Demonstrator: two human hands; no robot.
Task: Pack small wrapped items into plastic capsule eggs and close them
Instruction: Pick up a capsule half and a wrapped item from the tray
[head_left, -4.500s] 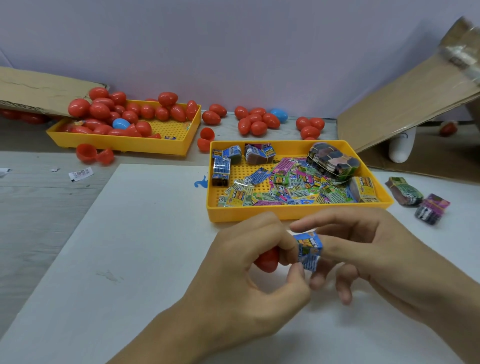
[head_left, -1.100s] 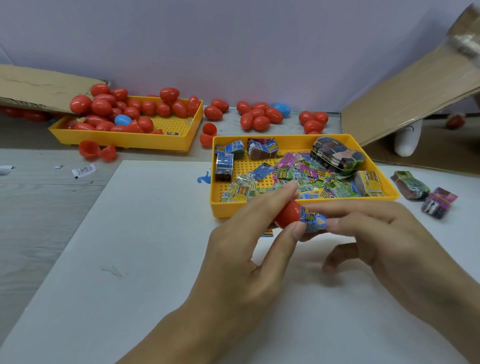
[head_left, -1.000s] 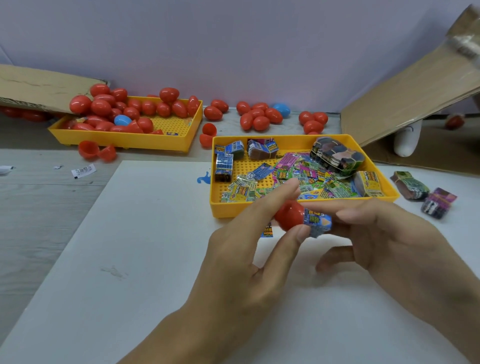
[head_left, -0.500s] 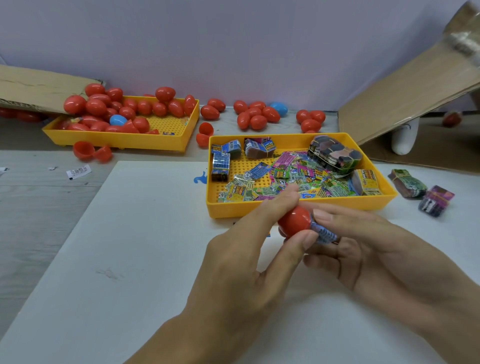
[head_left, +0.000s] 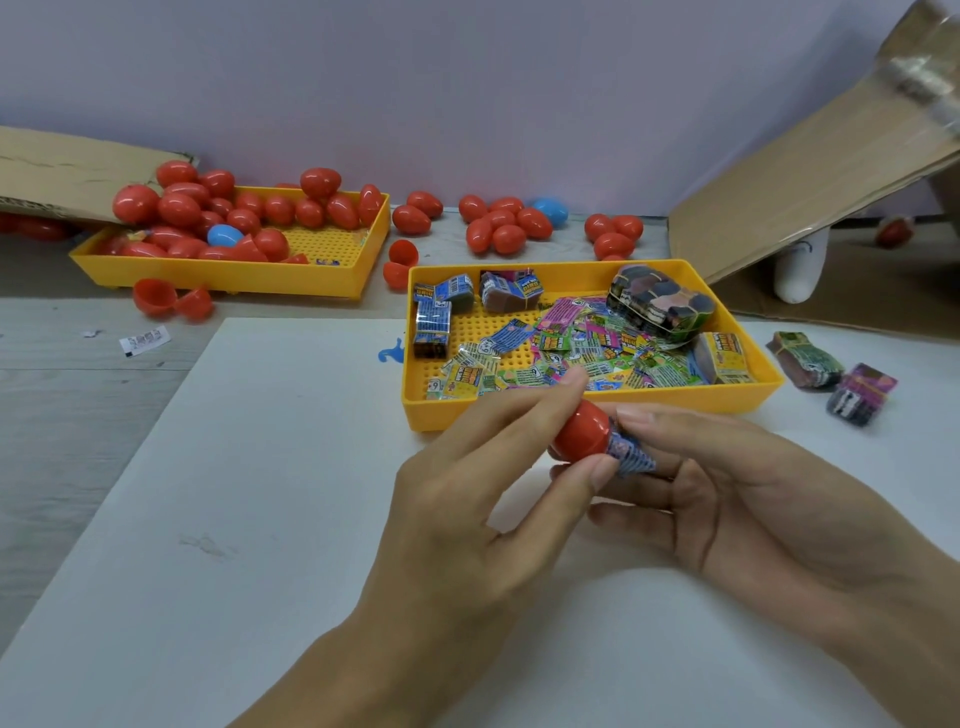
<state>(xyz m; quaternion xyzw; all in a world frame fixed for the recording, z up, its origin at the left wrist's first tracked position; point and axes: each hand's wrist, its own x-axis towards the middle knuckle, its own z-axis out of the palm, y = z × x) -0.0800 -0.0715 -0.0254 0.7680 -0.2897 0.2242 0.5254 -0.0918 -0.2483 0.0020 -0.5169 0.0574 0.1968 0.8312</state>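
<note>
While the left hand (head_left: 467, 499) pinches a red egg half (head_left: 579, 431) between its finger and thumb, the right hand (head_left: 727, 499) holds a small packet (head_left: 631, 454) with curled fingers. Both grips are tight on their things. The egg half is shiny, round and plain red. The packet is blue with tiny print, and it sticks out of the open end of the egg half — one part is inside, the rest shows. Both are held up over the white sheet (head_left: 234, 519) on the worktop, just in front of the near tray (head_left: 571, 413).

That tray is yellow with a dotted floor. It holds lots of flat little packets in blue, green, pink and yellow, some blue stacks at the back left, and a dark bundle (head_left: 660, 304) at the back right. Two more bundles (head_left: 831, 374) lie on the sheet to the right of it.

Far off on the left is a second yellow tray (head_left: 234, 273) full of red eggs, with one blue egg (head_left: 223, 235) among them. More red eggs — and another blue one (head_left: 550, 210) — lie loose by the wall. Two open red halves (head_left: 169, 300) sit in front of the far tray. Brown cardboard (head_left: 805, 176) leans on the right.
</note>
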